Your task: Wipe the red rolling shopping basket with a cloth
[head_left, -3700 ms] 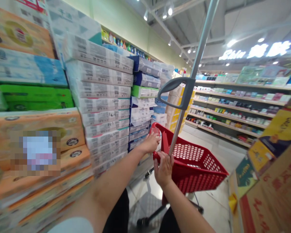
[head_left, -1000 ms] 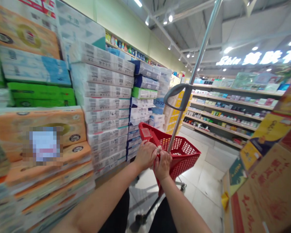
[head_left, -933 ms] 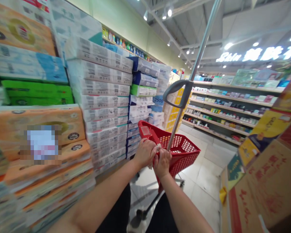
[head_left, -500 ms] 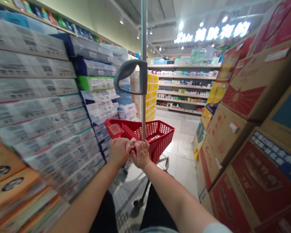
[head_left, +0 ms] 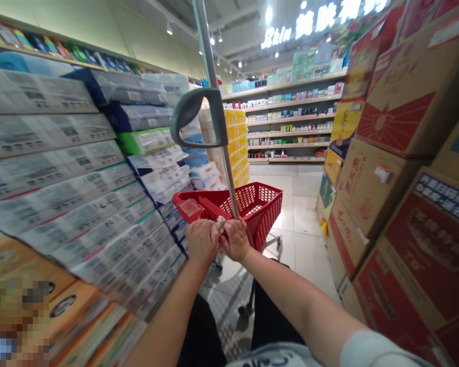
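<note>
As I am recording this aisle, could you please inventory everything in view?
Shopping cart: one, red, centre
Pole: one, silver, above the cart
Loop handle: one, grey, on the pole
Unidentified thing: one, white, by the pole's foot
Wrapped packs: many, white, stacked left
Farther packs: several, mostly blue, beyond those
Orange packs: several, orange, lower left
Carton stack: one, mostly yellow, beyond the cart
Bottles: many, mixed colours, upper left
Stocked shelves: several, pale, far end
Lit sign: one, white, top
Ceiling lights: several, white, overhead
Boxes: many, brown, red and yellow, right
Tiles: many, pale, floor
Legs: two, black-clad, bottom
Shirt: one, pale, bottom edge
Arms: two, bare, bottom
Left hand: one, bare, gripping the cart
Right hand: one, bare, gripping the cart
</note>
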The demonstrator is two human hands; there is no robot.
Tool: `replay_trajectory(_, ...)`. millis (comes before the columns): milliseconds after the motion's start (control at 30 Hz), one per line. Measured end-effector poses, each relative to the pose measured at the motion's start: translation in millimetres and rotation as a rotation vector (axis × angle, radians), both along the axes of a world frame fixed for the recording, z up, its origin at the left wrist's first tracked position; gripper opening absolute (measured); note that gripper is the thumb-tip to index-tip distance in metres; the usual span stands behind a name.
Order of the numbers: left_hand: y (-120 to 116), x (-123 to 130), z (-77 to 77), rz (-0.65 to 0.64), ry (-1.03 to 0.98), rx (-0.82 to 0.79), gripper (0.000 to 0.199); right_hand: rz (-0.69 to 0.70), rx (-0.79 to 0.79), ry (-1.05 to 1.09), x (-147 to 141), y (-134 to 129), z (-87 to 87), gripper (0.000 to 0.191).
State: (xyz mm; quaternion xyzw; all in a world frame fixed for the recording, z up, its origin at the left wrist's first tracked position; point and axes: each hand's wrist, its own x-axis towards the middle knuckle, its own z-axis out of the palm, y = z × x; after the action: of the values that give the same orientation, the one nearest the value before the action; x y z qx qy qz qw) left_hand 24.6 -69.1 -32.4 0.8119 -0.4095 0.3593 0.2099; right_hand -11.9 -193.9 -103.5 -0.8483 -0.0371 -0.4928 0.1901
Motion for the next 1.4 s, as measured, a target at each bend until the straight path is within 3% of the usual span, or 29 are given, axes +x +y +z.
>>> replay_trajectory(100,-2.1,-2.3,-3.3,-0.026,0.005,-0.012,0.024,-0.009,-0.017,-0.002,-4.0,-3.5,-3.5,0.035)
replay_trajectory(233,-2.9,13.8,1.0,-0.027,-0.004,0.043,0.026,0.012,-0.021,0.053,-5.2,-7.0,4.9,0.034)
replay_trajectory(467,-7.4,33.0,6.3,0.145,0.046,0.082,0.035,0.007,-0.014,0.147,1.6,-2.2,22.4,0.030)
replay_trajectory(567,-10.5,36.8,5.7,0.177,0.107,0.090,0.037,-0.024,0.073,0.178,-1.4,11.4,30.4,0.028)
replay_trajectory(667,-9.2,44.0,5.4,0.104,0.228,0.074,0.036,-0.032,0.230,0.122,-2.6,30.3,39.0,0.035)
replay_trajectory(800,-1.6,50.5,6.7,-0.131,0.367,-0.002,0.037,-0.047,0.299,0.075,3.1,41.0,53.8,0.043)
replay_trajectory(933,5.7,50.0,8.1,-0.154,0.316,-0.155,0.029,-0.091,0.185,0.263,7.9,28.5,74.7,0.048)
replay_trajectory(1033,9.3,53.5,12.5,-0.177,0.524,-0.317,0.030,-0.087,0.072,0.404,6.2,18.8,84.2,0.052)
replay_trajectory(1100,10.0,61.1,20.4,-0.249,0.669,-0.461,0.036,-0.060,0.020,0.445,2.8,15.4,84.4,0.045)
replay_trajectory(1167,7.8,72.4,32.2,-0.252,0.642,-0.515,0.038,-0.033,0.004,0.433,-1.4,12.9,82.0,0.032)
replay_trajectory(1233,1.7,84.6,44.5,-0.154,0.524,-0.366,0.037,0.011,0.029,0.394,-5.3,9.2,80.9,0.019)
replay_trajectory(1300,-7.9,94.3,52.3,-0.014,0.452,-0.091,0.034,0.060,0.069,0.345,-8.9,3.3,84.1,0.012)
replay_trajectory(1400,-23.2,101.7,51.0,0.153,0.461,0.252,0.029,0.098,0.131,0.165,-14.9,-6.6,93.8,0.031)
